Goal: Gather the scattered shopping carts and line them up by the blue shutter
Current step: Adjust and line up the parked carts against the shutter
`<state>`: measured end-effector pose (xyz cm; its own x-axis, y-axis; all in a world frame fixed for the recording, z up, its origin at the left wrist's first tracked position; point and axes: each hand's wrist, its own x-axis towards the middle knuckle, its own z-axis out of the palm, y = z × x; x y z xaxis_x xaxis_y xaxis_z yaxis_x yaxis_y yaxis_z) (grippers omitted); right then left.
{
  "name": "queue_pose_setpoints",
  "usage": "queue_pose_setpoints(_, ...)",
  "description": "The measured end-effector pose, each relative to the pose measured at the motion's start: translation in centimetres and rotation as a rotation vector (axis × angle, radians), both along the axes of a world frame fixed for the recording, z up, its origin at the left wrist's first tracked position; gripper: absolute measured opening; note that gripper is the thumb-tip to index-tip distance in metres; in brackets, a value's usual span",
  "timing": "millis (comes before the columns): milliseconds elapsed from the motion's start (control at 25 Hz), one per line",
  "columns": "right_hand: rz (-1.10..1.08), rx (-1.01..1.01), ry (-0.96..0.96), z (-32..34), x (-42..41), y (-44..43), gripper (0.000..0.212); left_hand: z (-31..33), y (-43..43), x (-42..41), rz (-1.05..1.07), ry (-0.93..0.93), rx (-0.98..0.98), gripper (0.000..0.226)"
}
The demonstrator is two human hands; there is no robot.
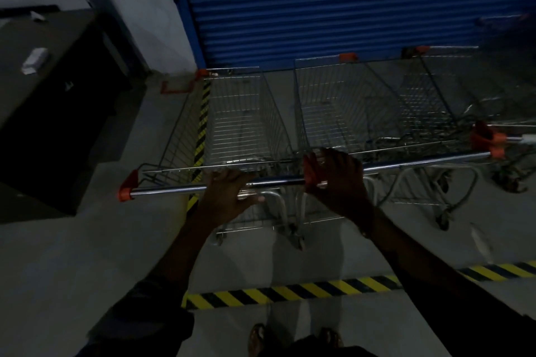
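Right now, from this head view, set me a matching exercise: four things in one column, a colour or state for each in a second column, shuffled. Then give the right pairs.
Column one
1. shutter
2. handle bar
3. floor tape
4. end cap

Column two
A. orange
B. blue
C. yellow and black stripes
D. shiny metal, gripped by the left hand and the right hand

Pairs: 1-B, 2-D, 3-C, 4-A
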<state>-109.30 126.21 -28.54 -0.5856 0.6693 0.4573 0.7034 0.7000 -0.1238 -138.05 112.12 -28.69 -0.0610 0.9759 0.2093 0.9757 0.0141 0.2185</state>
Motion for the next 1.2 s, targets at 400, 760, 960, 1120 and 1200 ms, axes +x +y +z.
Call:
queue_pose_setpoints(400, 0.021, -0.094, 0.003, -0.8, 2.2, 2.7, 0.086, 1.0, 6.6, 9.3, -0.19, -0.022, 0.167, 0.051)
queue_pose_setpoints(760, 0.04, -0.116, 0.05, -1.2, 3.5, 1.7, 0.063, 0.0, 6.1, 8.7, -0.194, -0.027, 0.173, 0.046)
queue_pose_setpoints(960, 0.056, -0.082, -0.031, -1.4, 3.0, 0.7, 0.053, 0.1, 5.4, 8.9, -0.212, -0.049, 0.201, 0.049)
queue_pose_setpoints(1120, 0.058, -0.051, -0.031, -1.3, 3.1, 0.0, 0.045, 0.5, 4.9, 8.9, -0.201, -0.066, 0.189, 0.048)
queue_pose_setpoints(1200, 0.046, -0.059, -0.042, -1.2, 3.1, -0.4, 0.054, 0.8, 4.8, 9.0, -0.192, -0.072, 0.156, 0.047)
